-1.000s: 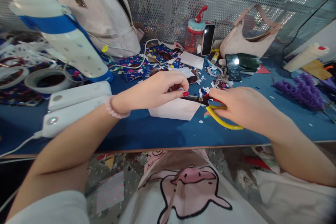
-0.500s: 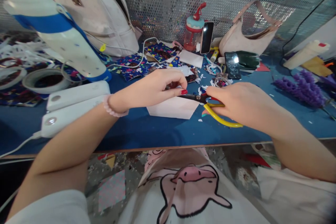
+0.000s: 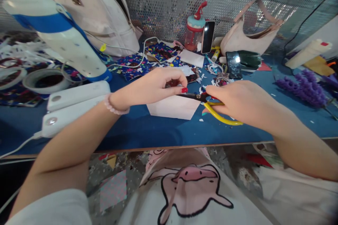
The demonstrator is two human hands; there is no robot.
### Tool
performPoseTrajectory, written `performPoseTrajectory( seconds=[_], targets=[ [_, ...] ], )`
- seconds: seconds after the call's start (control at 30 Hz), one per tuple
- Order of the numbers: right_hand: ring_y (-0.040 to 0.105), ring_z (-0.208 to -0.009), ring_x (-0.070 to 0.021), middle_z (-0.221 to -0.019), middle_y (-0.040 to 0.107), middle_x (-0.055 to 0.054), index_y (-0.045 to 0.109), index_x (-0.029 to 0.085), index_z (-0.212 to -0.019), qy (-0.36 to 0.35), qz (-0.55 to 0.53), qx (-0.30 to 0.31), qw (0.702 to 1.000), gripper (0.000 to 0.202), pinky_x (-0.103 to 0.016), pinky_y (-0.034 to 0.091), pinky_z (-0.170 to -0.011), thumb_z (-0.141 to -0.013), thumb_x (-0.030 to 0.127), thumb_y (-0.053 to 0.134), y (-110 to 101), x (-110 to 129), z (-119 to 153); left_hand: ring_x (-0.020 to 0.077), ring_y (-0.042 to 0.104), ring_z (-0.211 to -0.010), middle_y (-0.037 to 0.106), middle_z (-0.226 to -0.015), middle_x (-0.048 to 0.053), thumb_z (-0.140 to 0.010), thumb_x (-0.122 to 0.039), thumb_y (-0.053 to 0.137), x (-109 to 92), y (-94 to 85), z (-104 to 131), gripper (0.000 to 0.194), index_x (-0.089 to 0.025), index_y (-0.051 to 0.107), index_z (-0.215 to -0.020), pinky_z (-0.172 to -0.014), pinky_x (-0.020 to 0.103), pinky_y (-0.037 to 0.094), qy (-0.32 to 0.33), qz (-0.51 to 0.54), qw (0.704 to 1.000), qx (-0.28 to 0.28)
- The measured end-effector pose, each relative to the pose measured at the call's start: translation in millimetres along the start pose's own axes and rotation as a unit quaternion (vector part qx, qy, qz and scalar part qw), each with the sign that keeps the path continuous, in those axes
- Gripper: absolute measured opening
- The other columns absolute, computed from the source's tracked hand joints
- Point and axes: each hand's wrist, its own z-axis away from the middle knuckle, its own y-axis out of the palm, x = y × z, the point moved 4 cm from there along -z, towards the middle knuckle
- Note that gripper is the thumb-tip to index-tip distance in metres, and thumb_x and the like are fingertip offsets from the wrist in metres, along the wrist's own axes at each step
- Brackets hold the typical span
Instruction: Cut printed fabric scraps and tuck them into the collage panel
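Observation:
My right hand [image 3: 237, 100] is wrapped round the handles of yellow-handled scissors [image 3: 221, 116]. The dark blades point left, and their tips reach my left thumb. My left hand [image 3: 165, 83] is in a pinch just above the blades; what lies between its fingertips is too small to make out. A white sheet of paper [image 3: 173, 108] with slanted sides lies on the blue table under the blades and my left hand. Its far edge is hidden behind them. Small white paper scraps [image 3: 201, 120] are scattered around the scissors.
A large blue-and-white bottle [image 3: 66, 42], a white device [image 3: 76, 112] and tape rolls [image 3: 46, 81] stand on the left. A backpack [image 3: 92, 14], tumbler [image 3: 194, 31], phone [image 3: 208, 37] and handbag [image 3: 250, 37] line the back. Purple flowers [image 3: 303, 88] lie right.
My right hand and the scissors have shifted slightly up and to the left. My left hand has risen a touch, still pinched. The paper has barely moved.

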Motion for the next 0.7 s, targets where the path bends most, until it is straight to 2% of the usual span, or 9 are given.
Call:
performPoseTrajectory(
  seconds=[0.23, 0.4, 0.57, 0.7],
  targets=[
    [0.053, -0.054, -0.0177, -0.065, 0.064, -0.007, 0.063, 0.014, -0.105, -0.015, 0.013, -0.021, 1.000, 0.028, -0.028, 0.019, -0.051, -0.095, 0.037, 0.050, -2.6, 5.1, -0.3, 0.0109, 0.055, -0.070, 0.064, -0.080, -0.001, -0.089, -0.027, 0.056, 4.2, 0.5, -1.1, 0.011, -0.019, 0.063, -0.085, -0.065, 0.023, 0.043, -0.021, 0.037, 0.999, -0.011],
    [0.051, -0.051, -0.0177, -0.060, 0.061, -0.005, 0.063, 0.016, -0.101, -0.027, 0.016, -0.040, 0.999, 0.023, -0.028, 0.019, -0.050, -0.096, 0.033, 0.048, -5.6, 7.3, -2.0, 0.0115, 0.056, -0.072, 0.065, -0.081, -0.001, -0.088, -0.026, 0.057, 4.6, 0.2, -1.1, 0.011, -0.020, 0.064, -0.084, -0.066, 0.024, 0.044, -0.017, 0.031, 0.999, -0.010],
    [0.044, -0.050, -0.0165, -0.057, 0.055, -0.002, 0.064, 0.016, -0.099, -0.027, 0.038, -0.027, 0.999, 0.020, -0.028, 0.017, -0.049, -0.094, 0.033, 0.053, -3.9, 6.8, -3.5, 0.0119, 0.058, -0.073, 0.066, -0.081, 0.000, -0.089, -0.027, 0.057, 4.7, 0.0, -0.3, 0.011, -0.020, 0.064, -0.085, -0.067, 0.024, 0.046, -0.028, 0.033, 0.999, -0.007],
    [0.046, -0.051, -0.0169, -0.060, 0.057, -0.004, 0.063, 0.015, -0.103, -0.022, 0.034, -0.025, 0.999, 0.024, -0.028, 0.017, -0.050, -0.095, 0.034, 0.050, -4.3, 8.6, -4.6, 0.0118, 0.059, -0.072, 0.066, -0.080, 0.000, -0.089, -0.026, 0.057, 5.7, 0.3, 0.0, 0.010, -0.019, 0.064, -0.084, -0.066, 0.024, 0.047, -0.039, 0.053, 0.998, -0.011]
  ],
)
